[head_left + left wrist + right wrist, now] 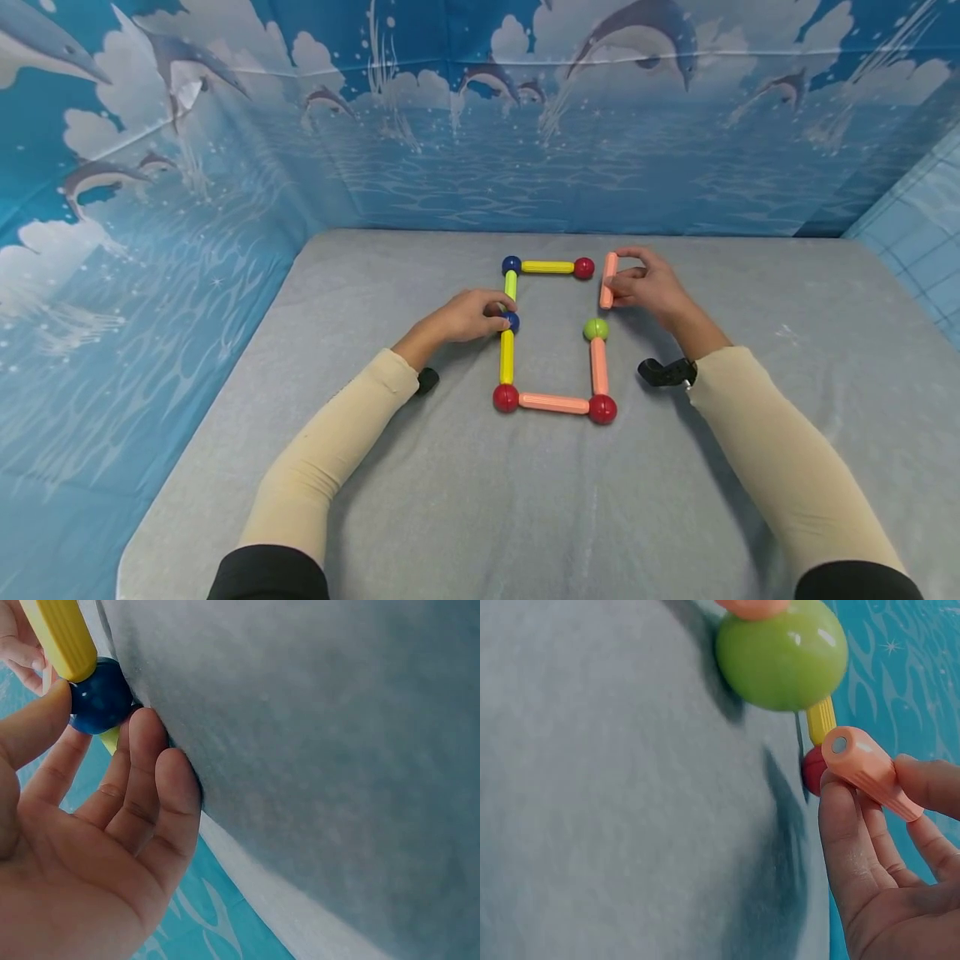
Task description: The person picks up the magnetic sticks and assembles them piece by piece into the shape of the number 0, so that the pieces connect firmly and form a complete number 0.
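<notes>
My left hand [467, 317] holds the middle blue ball [103, 697] between thumb and fingers. From that ball a yellow stick [507, 357] runs toward me and a lime stick [511, 286] runs away. My right hand [651, 287] pinches a loose salmon-coloured stick [870, 771], whose end shows a round metal disc. This stick is raised, tilted, between the far red ball [583, 267] and the green ball [596, 329], apart from both.
Sticks and balls form an outline on the grey table [420, 500], with a gap on its right side. Another blue ball [512, 265] marks the far left corner; red balls sit at the near corners. A dolphin-printed curtain [465, 183] hangs behind.
</notes>
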`<state>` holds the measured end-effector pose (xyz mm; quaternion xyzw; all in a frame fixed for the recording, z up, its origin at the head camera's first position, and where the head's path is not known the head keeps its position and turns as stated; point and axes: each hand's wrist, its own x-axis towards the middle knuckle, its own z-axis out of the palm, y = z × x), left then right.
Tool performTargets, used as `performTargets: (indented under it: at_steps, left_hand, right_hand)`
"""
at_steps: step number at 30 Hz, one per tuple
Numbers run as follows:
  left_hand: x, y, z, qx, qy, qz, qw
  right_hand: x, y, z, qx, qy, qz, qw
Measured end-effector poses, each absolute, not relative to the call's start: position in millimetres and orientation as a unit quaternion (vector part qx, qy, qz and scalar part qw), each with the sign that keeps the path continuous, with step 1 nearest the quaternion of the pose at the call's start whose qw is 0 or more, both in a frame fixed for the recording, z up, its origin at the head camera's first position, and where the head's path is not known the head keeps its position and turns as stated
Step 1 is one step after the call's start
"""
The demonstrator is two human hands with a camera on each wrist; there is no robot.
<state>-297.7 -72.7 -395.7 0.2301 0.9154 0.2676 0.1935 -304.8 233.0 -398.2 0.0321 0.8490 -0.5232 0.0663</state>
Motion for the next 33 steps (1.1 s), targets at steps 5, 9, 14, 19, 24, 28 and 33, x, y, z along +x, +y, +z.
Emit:
performTargets:
  at_steps: [5,9,14,19,24,28,33]
  left_hand:
    - [-296.7,-72.7,-395.2,0.229,0.915,0.27,0.195]
    - [-296.1,-72.5,-394.2,0.225,0.915,0.272,0.196]
    - [-295.9,-72.3,-394.0,0.226,0.915,0.272,0.196]
    - [-296.3,-73.0,-394.7,0.229,0.915,0.269,0.196]
    - [-297.0,-74.4,-395.7,0.228,0.914,0.272,0.195]
    - [-296.6,-74.9,-396.3,0.233,0.915,0.27,0.191]
    - [-295.7,-75.0,-395.9,0.237,0.916,0.266,0.186]
  right_hand:
    - [-306.0,228.4,-399.1,0.043,0.849,-0.521,0.084]
    - [-305.7,228.4,-401.6,0.034,0.848,-0.515,0.123]
    - [-304.7,227.7,-404.7,0.025,0.84,-0.517,0.16]
    - [-304.9,224.8,-406.5,0.028,0.844,-0.511,0.163]
    - [-305.9,220.4,-406.1,0.036,0.849,-0.501,0.165]
    - [-306.9,217.3,-405.4,0.044,0.854,-0.492,0.164]
    - [-305.9,212.9,-402.6,0.053,0.859,-0.482,0.164]
